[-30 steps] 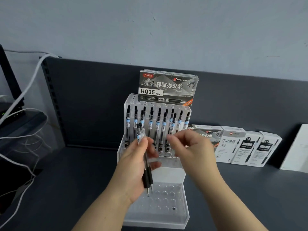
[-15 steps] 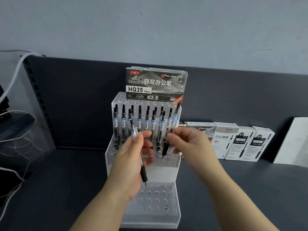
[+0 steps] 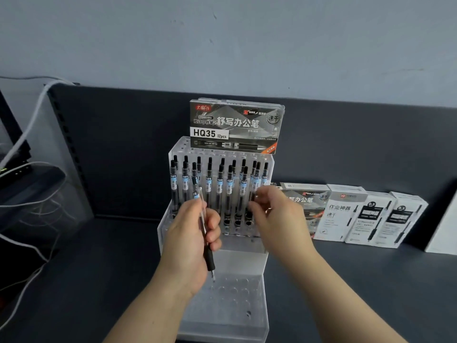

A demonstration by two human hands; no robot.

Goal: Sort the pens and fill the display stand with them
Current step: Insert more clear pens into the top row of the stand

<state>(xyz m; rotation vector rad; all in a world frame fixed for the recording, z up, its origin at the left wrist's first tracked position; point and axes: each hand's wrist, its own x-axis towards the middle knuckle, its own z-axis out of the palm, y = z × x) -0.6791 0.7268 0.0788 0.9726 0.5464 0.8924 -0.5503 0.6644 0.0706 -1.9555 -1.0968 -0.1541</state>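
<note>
A clear acrylic tiered display stand point(image 3: 262, 266) sits on the dark shelf in front of me. Several black pens with blue labels point(image 3: 219, 186) stand upright in its upper rows. The lowest tier point(image 3: 237, 300) shows open holes. My left hand point(image 3: 190, 241) grips one black pen point(image 3: 203, 226), held nearly upright with its tip down over the lowest tier. My right hand point(image 3: 277, 214) pinches the barrel of a pen point(image 3: 257, 178) standing at the right end of the filled rows. A grey HQ35 pen box point(image 3: 236, 126) stands on top of the stand.
Several pen boxes point(image 3: 351, 214) stand in a row against the dark back panel point(image 3: 118, 149) to the right of the stand. A white box point(image 3: 445, 233) is at the far right. White cables point(image 3: 27, 134) and dark equipment lie at the left.
My right hand took a pen from the bunch in my left hand and carried it to the right end of the stand's rows. My left hand now holds a single pen.
</note>
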